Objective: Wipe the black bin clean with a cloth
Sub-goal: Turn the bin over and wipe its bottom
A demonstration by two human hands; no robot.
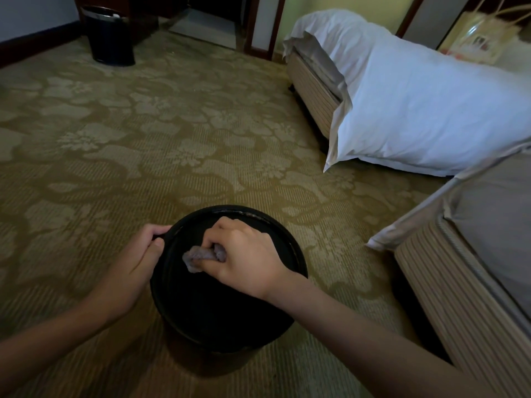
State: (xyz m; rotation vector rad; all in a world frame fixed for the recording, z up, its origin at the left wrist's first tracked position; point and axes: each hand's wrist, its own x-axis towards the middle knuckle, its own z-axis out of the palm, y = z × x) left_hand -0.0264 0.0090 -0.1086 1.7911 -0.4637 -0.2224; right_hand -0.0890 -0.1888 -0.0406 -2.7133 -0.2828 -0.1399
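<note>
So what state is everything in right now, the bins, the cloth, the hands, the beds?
black bin: upright on the carpet, open top.
cloth: bunched up, pressed inside the bin.
right hand: closed on the cloth.
left hand: grip on the bin's rim, steadying it.
second bin: upright by the far wall, something pale inside.
far bed: white cover on, hanging over the corner.
near bed: sheet corner hanging loose.

The room is dim and warm-toned, with the brightest light falling on the white pillow at upper right, while the black bin nearly loses its inner detail in darkness. A soft shadow pools on the carpet below the bin. Wide-angle distortion bends the edges, and the far corners look slightly soft.
</note>
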